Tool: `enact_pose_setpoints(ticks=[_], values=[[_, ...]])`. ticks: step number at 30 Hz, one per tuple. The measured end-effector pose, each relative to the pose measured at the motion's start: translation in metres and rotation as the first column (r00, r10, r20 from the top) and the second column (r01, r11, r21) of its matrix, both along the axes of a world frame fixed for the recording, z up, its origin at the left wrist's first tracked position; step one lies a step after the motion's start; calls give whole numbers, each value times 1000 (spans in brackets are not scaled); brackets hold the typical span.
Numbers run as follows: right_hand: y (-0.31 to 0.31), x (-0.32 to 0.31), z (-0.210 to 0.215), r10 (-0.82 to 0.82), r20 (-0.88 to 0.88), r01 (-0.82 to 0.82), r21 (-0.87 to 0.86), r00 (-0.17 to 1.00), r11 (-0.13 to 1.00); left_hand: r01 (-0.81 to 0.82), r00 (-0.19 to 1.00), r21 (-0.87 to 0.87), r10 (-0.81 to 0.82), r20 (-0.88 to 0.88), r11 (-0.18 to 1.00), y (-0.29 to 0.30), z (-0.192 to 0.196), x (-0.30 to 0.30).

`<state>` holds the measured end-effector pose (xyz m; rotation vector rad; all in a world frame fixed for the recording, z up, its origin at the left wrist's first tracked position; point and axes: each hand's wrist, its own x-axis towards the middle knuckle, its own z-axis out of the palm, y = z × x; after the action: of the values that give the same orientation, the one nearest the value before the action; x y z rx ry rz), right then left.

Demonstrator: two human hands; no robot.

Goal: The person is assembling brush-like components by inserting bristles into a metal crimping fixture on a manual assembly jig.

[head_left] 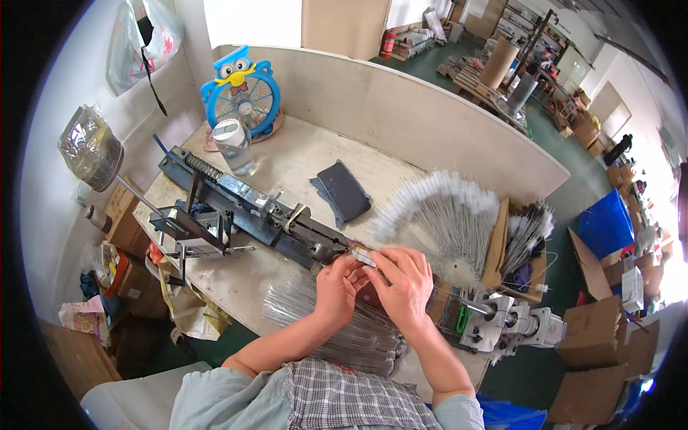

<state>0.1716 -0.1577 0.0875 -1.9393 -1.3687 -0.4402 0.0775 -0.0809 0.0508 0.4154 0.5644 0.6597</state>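
My right hand (pixel 405 283) pinches a small white piece (pixel 363 256) between thumb and fingers, beside the right end of a long dark metal machine (pixel 251 211). Close by on the left, my left hand (pixel 337 290) has its fingers curled together near the same end; whatever lies between them is too small to make out. Below both hands a thick bundle of thin metal wires (pixel 337 326) lies along the near side of the table. To the right, a fan of thin wire brushes with white bristle ends (pixel 444 208) spreads over the tabletop.
A dark phone (pixel 344 192) lies behind the machine. Farther back stand a clear water container with a white lid (pixel 233 140) and a blue cartoon fan (pixel 244 100). At the right are a silver motor-like unit (pixel 512 322) and a cardboard box of wires (pixel 527 247). A low partition (pixel 430 107) edges the table.
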Motion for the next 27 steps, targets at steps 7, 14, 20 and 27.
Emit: enact_pose_setpoints(ticks=[7, 14, 20, 27], values=[[3, -1, 0, 7, 0, -7, -18, 1000, 1000, -5, 1000, 8, 5, -5, 1000, 1, -6, 0], [8, 0, -3, 39, 16, -37, -74, 999, 997, 8, 1000, 38, -8, 4, 999, 3, -17, 0], [3, 5, -8, 39, -8, -39, -48, 999, 998, -11, 1000, 0, 11, 26, 1000, -2, 1, 1], [2, 7, -11, 30, 47, -30, -5, 998, 1000, 0, 1000, 91, 2, -22, 996, -1, -5, 2]])
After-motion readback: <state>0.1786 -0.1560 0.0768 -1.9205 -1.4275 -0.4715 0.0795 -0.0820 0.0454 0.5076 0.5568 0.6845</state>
